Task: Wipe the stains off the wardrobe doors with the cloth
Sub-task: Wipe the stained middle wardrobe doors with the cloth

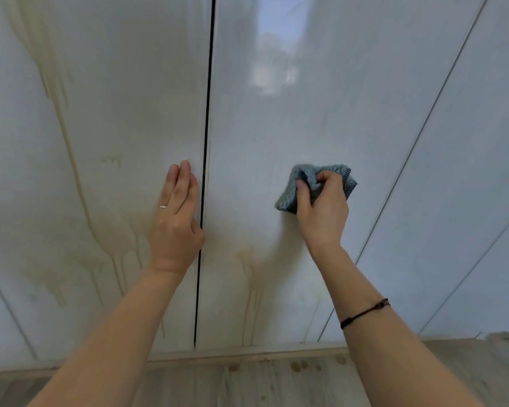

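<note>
Progress: early to mid, judging by what is left. Blue-grey waffle-weave cloth (286, 201) bunched in right hand (321, 210), fingers (329, 177) curled round it, pressed against glossy white right wardrobe door (321, 113) at mid height. Patch around the cloth looks clean; can't tell if wiped or never stained. Left hand (177, 221) flat on glossy white left wardrobe door (124, 83), fingers straight and pressed together, just beside the dark vertical gap (207, 113) between the doors. Probably bracing the door.

Left to do:
- Long yellow-brown drip stain (112, 239) down the left door, fanning into runs near the bottom; looks untouched.
- Smaller yellowish drip runs (250, 280) low on the right door, below the cloth.
- Faint small mark (112, 161) up and left of the left hand.

Around: another white door panel (467, 142) further right, no obvious stains. Pale wood-look floor (218, 386) below, brownish drops (299, 366) near the wardrobe base; outside task scope. Thin ring (162, 206) on left hand, black cord bracelet (365, 312) on right wrist. Bright window reflection (276, 54) high on the right door, could mask faint marks. Nothing blocking the doors, but left hand covers the left door's edge and needs shifting to wipe there.
</note>
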Tool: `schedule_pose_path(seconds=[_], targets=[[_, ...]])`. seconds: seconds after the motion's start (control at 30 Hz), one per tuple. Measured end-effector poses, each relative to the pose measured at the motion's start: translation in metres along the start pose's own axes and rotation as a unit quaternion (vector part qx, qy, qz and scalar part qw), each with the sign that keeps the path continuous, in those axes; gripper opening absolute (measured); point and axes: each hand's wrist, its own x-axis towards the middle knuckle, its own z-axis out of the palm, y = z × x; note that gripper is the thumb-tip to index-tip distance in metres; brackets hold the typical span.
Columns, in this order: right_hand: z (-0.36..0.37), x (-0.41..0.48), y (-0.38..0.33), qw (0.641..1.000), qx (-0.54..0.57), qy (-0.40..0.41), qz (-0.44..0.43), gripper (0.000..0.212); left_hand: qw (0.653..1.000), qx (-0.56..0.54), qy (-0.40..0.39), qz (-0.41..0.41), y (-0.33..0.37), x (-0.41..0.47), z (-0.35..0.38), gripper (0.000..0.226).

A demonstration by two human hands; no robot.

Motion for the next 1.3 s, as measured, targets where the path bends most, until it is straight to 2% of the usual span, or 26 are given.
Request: schedule_pose_path(seconds=[0.07, 0.2, 0.27, 0.3, 0.37, 0.43, 0.47, 0.63, 0.73, 0.8, 0.87, 0.93, 1.0, 1.1, 1.2, 1.27, 1.3], targets=[[0.002, -0.003, -0.004, 1.0, 0.005, -0.003, -0.002, 0.038, 1.0, 0.0, -0.001, 0.002, 0.002, 0.0, 0.0, 0.069], [0.012, -0.067, 0.039, 0.983, -0.083, -0.148, -0.076, 0.016, 1.0, -0.002, -0.01, 0.003, 0.003, -0.003, -0.004, 0.069], [0.01, -0.084, 0.071, 0.976, -0.125, -0.162, -0.079, 0.014, 1.0, -0.004, -0.017, 0.003, 0.002, -0.004, -0.005, 0.069], [0.005, -0.083, 0.081, 0.981, -0.131, -0.136, -0.052, 0.014, 1.0, -0.009, -0.015, 0.002, 0.001, -0.004, -0.006, 0.069], [-0.007, -0.068, 0.082, 0.99, -0.114, -0.056, 0.07, 0.011, 1.0, -0.014, -0.014, 0.0, 0.001, -0.003, -0.005, 0.07], [-0.016, -0.038, 0.072, 0.977, -0.069, 0.059, 0.195, 0.015, 1.0, -0.012, -0.012, 0.005, 0.001, -0.004, -0.004, 0.071], [-0.02, -0.021, 0.066, 0.968, -0.058, 0.104, 0.219, 0.017, 1.0, -0.012, -0.021, 0.01, 0.0, -0.006, -0.004, 0.071], [-0.043, 0.096, -0.017, 0.961, -0.076, 0.24, 0.113, 0.027, 0.999, -0.002, -0.035, 0.023, -0.003, 0.006, -0.006, 0.066], [-0.036, 0.148, -0.094, 0.963, -0.025, 0.264, 0.052, 0.029, 0.999, 0.003, -0.03, 0.023, -0.002, 0.001, -0.007, 0.067], [-0.016, 0.149, -0.142, 0.974, 0.0, 0.221, -0.038, 0.032, 0.999, 0.005, -0.035, 0.024, -0.001, 0.002, -0.008, 0.067], [0.014, 0.118, -0.174, 0.97, -0.02, 0.161, -0.182, 0.033, 0.999, 0.005, -0.043, 0.021, 0.0, 0.004, -0.009, 0.068], [0.051, 0.069, -0.176, 0.926, -0.059, 0.101, -0.359, 0.031, 0.999, 0.005, -0.043, 0.02, 0.0, 0.006, -0.012, 0.067], [0.076, 0.024, -0.149, 0.881, -0.083, 0.059, -0.462, 0.029, 0.998, -0.005, -0.049, 0.027, -0.004, 0.005, -0.015, 0.068], [0.078, -0.018, -0.088, 0.872, -0.094, 0.03, -0.479, 0.033, 0.996, -0.006, -0.076, 0.035, -0.009, 0.002, -0.02, 0.066], [0.061, -0.054, -0.003, 0.843, -0.129, -0.082, -0.515, 0.028, 0.996, 0.019, -0.074, 0.048, -0.009, 0.008, -0.023, 0.068], [0.039, -0.071, 0.043, 0.844, -0.159, -0.164, -0.485, 0.023, 0.996, 0.027, -0.069, 0.049, -0.007, 0.007, -0.022, 0.071], [0.03, -0.074, 0.05, 0.859, -0.169, -0.189, -0.445, 0.021, 0.997, 0.031, -0.059, 0.047, -0.006, 0.005, -0.022, 0.072]])
